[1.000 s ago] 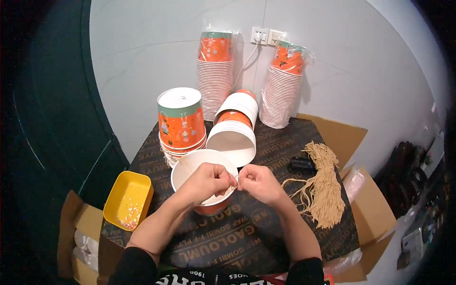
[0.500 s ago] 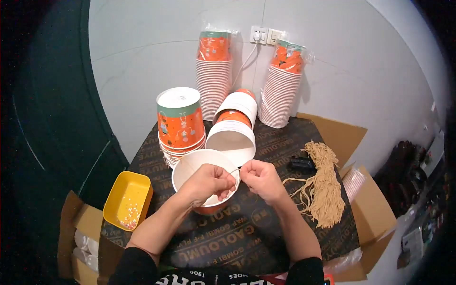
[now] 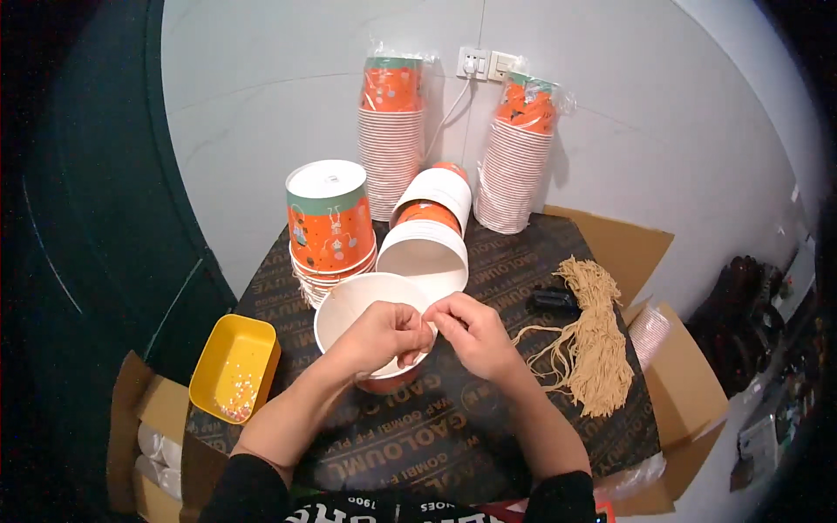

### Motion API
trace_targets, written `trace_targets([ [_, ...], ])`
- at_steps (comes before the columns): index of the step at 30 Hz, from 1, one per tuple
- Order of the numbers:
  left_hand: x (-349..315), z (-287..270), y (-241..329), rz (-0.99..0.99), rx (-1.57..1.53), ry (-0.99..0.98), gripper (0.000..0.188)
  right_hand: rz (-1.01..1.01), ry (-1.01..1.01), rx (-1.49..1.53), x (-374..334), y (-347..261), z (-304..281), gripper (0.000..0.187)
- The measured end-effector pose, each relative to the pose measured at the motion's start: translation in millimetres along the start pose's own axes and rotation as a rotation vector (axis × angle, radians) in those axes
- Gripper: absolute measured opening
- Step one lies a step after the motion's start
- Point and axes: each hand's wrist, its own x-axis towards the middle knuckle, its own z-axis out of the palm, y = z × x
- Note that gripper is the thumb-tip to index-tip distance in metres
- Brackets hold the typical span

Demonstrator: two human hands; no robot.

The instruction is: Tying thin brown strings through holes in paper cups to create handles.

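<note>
Cup [image 3: 370,305], white inside and orange outside, sits on the desk [image 3: 488,418] right under both hands. The left hand [image 3: 384,336] curls over its near rim, fingers pinched closed; the right hand [image 3: 471,336] meets it, also pinched, apparently on a thin string too fine to make out. A tug could tip the cup or slip the string free. Right of the right hand lies a string bundle [image 3: 597,349]; left of the left hand, a yellow tray [image 3: 235,368] of small bits; beyond, cup stacks [image 3: 331,231].
</note>
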Motion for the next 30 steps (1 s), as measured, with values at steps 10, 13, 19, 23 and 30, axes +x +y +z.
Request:
trace_targets([
  [10,0.6,-3.0,-3.4,0.019,-0.061,-0.006,0.007,0.246,-0.209,-0.027,0.5,-10.7,-12.8,0.016],
  [13,-1.4,-3.8,-2.0,0.024,-0.038,-0.001,0.009,0.259,-0.268,0.006,0.9,-10.4,-11.5,0.016],
  [19,2.3,-1.6,-2.7,0.033,0.007,0.008,0.009,0.099,-0.207,-0.122,-2.1,-3.9,-10.9,0.008],
  [23,-0.2,-5.6,-3.5,0.013,0.052,0.032,0.009,0.008,-0.155,-0.175,-1.1,-7.8,-6.5,0.009],
  [30,2.6,-8.9,-3.9,-0.048,-0.107,0.107,0.008,0.048,-0.132,-0.144,-1.3,-11.5,-14.0,0.01],
])
